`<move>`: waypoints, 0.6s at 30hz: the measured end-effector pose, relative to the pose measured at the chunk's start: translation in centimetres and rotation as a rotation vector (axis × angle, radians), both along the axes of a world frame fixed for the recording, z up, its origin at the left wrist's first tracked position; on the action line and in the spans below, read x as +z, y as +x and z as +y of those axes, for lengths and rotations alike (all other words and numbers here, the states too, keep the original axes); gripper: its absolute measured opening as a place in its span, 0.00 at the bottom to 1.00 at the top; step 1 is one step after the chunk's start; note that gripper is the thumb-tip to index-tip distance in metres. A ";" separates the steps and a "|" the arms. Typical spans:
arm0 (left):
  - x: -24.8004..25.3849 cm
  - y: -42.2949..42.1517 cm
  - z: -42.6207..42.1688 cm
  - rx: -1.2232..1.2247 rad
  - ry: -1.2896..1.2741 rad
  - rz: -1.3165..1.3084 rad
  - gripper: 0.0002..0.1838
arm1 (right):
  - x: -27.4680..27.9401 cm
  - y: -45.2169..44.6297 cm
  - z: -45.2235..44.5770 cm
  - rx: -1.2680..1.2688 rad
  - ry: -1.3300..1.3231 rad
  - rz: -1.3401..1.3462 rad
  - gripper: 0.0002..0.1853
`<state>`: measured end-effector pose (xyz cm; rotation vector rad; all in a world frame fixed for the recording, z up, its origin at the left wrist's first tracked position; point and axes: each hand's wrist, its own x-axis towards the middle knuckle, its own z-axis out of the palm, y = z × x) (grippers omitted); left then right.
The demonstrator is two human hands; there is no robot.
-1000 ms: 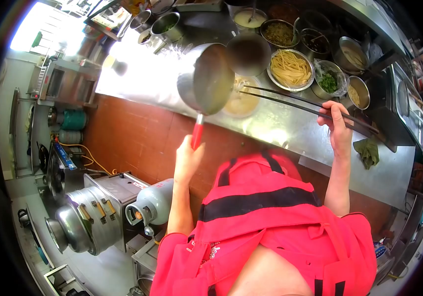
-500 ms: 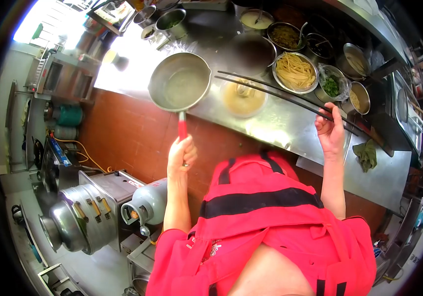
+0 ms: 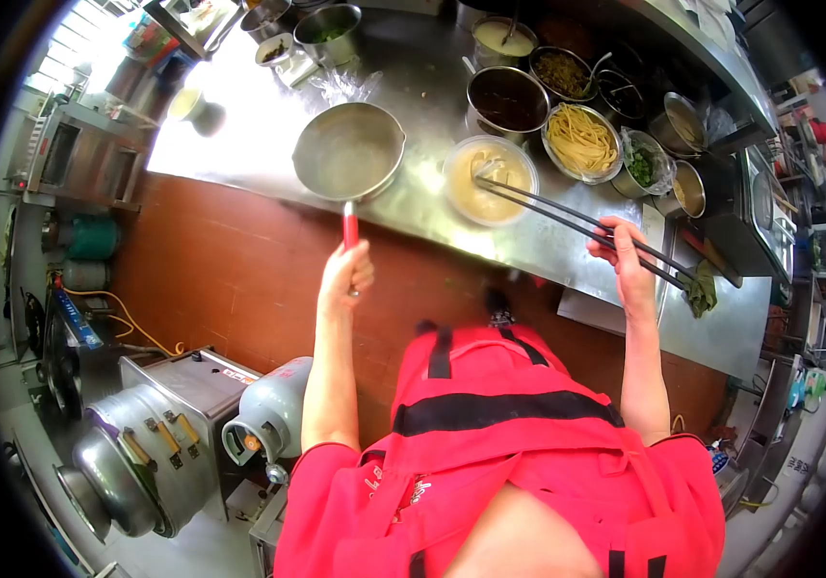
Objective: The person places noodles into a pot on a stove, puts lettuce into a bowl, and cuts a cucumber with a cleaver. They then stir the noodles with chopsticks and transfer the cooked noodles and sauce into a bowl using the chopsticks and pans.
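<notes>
My left hand [image 3: 346, 274] is wrapped round the red handle of a metal saucepan [image 3: 348, 152], whose inside shows no food, over the front edge of the steel counter. Long dark chopsticks [image 3: 581, 223] are held in my right hand [image 3: 625, 255]. Their tips reach into a round plastic bowl [image 3: 492, 180] of pale, cloudy soup, where something light-coloured lies at the tips. Behind that bowl stands a pot of dark liquid [image 3: 507, 99], and to its right a bowl of yellow noodle-like strips [image 3: 581, 141].
Pots and bowls of food line the back of the steel counter [image 3: 249, 144]. A green cloth [image 3: 700, 289] lies at the right. On the left below stand a grey gas cylinder [image 3: 273, 409] and a large metal pot [image 3: 157, 458].
The saucepan has moved left, away from the bowl, and now shows level. The chopstick tips have come down into the soup bowl. The whole view has shifted slightly.
</notes>
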<state>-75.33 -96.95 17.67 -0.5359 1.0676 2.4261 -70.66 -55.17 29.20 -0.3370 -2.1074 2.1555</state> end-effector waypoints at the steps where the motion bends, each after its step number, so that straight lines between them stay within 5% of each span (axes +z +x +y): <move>1: -0.1 -0.3 -0.3 -0.010 -0.001 0.000 0.12 | 0.0 0.1 -0.5 0.034 0.017 -0.005 0.15; 6: -1.8 -2.1 -1.7 -0.104 -0.034 -0.007 0.14 | 3.7 1.3 1.0 0.043 0.116 -0.025 0.15; 10: -1.3 -1.3 -1.2 0.180 0.114 -0.101 0.31 | 6.0 -0.7 2.7 0.007 0.151 0.032 0.15; 13: -0.9 1.1 -1.2 0.393 0.167 -0.147 0.33 | 6.1 -3.2 2.9 0.071 0.275 -0.065 0.14; 18: -5.2 12.9 0.2 0.647 0.275 -0.256 0.21 | 9.8 -8.5 8.8 0.145 0.111 0.107 0.15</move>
